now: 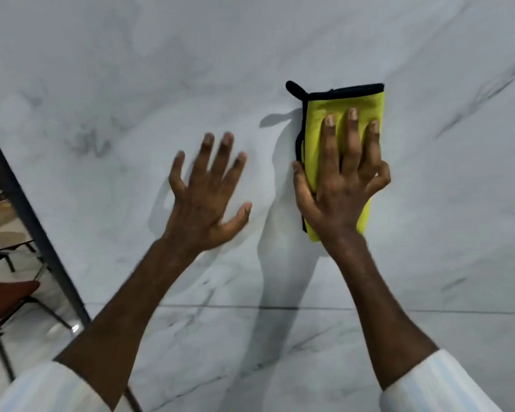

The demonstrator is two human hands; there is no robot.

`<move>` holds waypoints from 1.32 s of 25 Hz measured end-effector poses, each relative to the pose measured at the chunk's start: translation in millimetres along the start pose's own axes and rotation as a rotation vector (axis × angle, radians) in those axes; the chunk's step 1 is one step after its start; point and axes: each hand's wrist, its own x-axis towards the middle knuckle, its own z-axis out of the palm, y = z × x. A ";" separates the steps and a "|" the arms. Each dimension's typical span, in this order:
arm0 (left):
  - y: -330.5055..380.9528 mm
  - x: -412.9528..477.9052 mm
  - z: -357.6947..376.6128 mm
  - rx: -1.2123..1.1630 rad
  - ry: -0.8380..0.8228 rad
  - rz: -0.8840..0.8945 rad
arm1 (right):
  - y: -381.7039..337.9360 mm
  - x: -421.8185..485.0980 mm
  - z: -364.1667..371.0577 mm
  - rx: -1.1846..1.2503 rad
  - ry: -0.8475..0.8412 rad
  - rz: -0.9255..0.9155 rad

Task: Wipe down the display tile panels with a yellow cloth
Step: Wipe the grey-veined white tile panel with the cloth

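The right hand has a flat, spread grip. Three long fingers lie straight on a folded yellow cloth with a black sewn edge and push it against the wall. The thumb sits at the cloth's left edge and the little finger bends at its right edge. A small black loop sticks out at the cloth's top corner.

The left hand is just beside it. Its fingers are spread wide and it holds nothing. It looks a bit blurry, so I cannot tell if it touches the wall or is only very near.

The cloth is on a big shiny white tile panel with grey marble lines. A thin line runs across below the hands, and another tile panel starts under it. A dark frame edge is at the far left.

I think the wiping is under way. No dirt or wet marks show, so I cannot tell which parts are done. The lower panel probably needs wiping too.
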 end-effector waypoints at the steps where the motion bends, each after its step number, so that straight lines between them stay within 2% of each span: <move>1: -8.1 -1.5 -3.0 0.035 -0.021 -0.034 | 1.1 -15.7 1.1 -0.016 -0.006 0.010; 4: -23.6 -15.4 6.3 0.050 -0.087 0.030 | -0.9 -106.5 0.0 0.003 -0.090 0.026; 7: -22.9 -23.1 24.4 0.041 -0.028 0.043 | 5.6 -197.9 -2.2 -0.051 -0.207 -0.100; 9: -19.5 -23.8 28.4 0.033 0.010 0.014 | 6.1 -218.0 -3.6 -0.074 -0.236 -0.077; 11: -19.8 -25.0 29.1 0.021 0.022 0.013 | -8.2 -196.7 -0.5 -0.065 -0.212 -0.007; 16: -20.7 -27.9 31.5 -0.060 0.078 0.034 | -58.4 -27.8 14.1 -0.029 -0.045 0.024; 18: -23.5 -27.8 33.7 -0.067 0.094 0.043 | -70.9 1.1 16.1 -0.034 0.007 0.066; 20: -25.0 -26.9 33.0 -0.096 0.097 0.038 | -69.7 -20.8 16.8 -0.062 0.015 0.063; 22: -23.2 -29.6 32.7 -0.119 0.108 0.036 | -60.6 -79.8 17.2 -0.090 -0.023 0.064; 27: -24.8 -24.3 27.3 -0.128 0.092 0.051 | -50.5 -215.6 8.8 -0.113 -0.233 0.068; 30: -40.7 -38.4 13.0 -0.190 0.116 0.063 | -59.9 -196.4 9.9 -0.073 -0.231 0.071; 33: -72.1 -53.4 12.5 -0.068 0.132 -0.062 | -84.8 -112.2 22.4 -0.042 -0.137 0.009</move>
